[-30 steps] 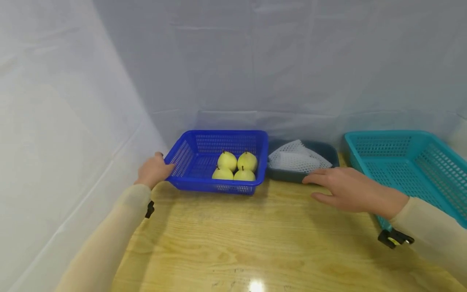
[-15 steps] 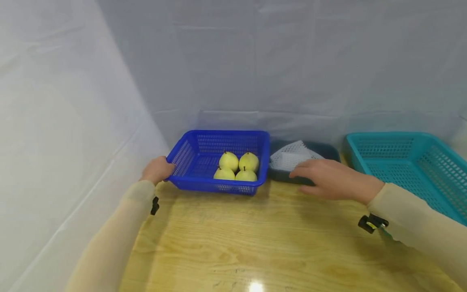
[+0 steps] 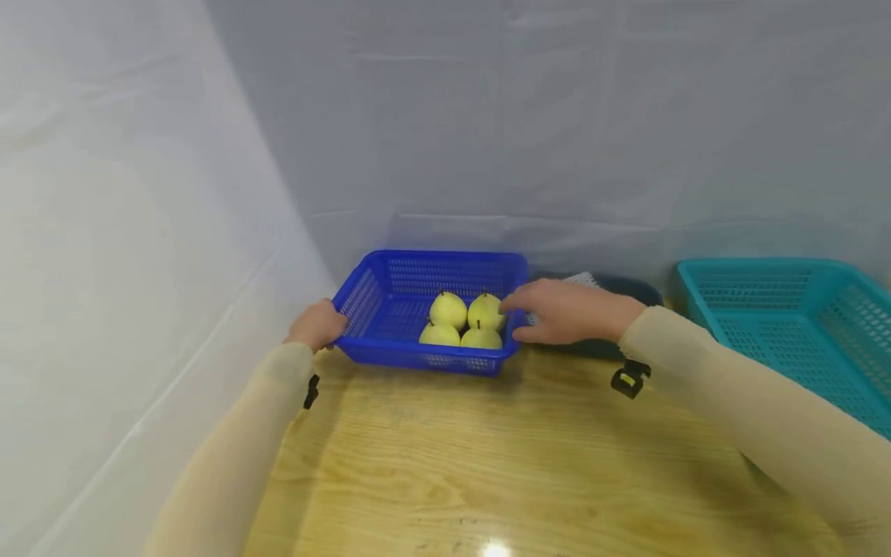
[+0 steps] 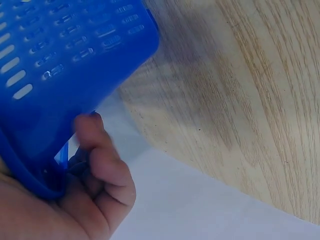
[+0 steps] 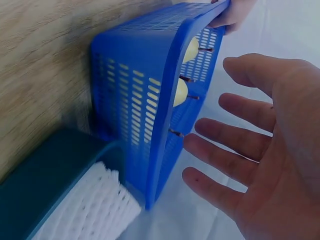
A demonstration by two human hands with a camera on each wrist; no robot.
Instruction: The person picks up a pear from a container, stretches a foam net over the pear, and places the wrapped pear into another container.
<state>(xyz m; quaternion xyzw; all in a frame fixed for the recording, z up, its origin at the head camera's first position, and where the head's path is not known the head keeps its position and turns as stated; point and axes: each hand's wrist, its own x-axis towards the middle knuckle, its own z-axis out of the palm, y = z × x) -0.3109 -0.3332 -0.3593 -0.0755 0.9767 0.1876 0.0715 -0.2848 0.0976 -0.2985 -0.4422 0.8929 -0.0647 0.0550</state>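
A blue plastic basket (image 3: 425, 357) with slotted walls sits against the back sheet, holding several yellow-green pears (image 3: 482, 338) with dark stems in its right half. My left hand (image 3: 319, 325) grips the basket's left end; in the left wrist view its fingers (image 4: 111, 167) curl beneath the rim. My right hand (image 3: 565, 312) is over the basket's right rim, fingertips overlapping the right rear pear in the head view. The right wrist view shows those fingers (image 5: 232, 132) spread and holding nothing, close beside the rim and stems.
A dark green tray (image 3: 639, 289) with white foam netting (image 5: 87, 207) stands right of the blue basket, partly hidden by my right hand. Farther right is a teal basket (image 3: 773, 265). White sheeting (image 3: 452, 116) walls the back and left of the wooden table (image 3: 445, 441).
My right hand has moved left, from over the front of the green tray to the blue basket's right rim. The left hand has tightened round the basket's left end.
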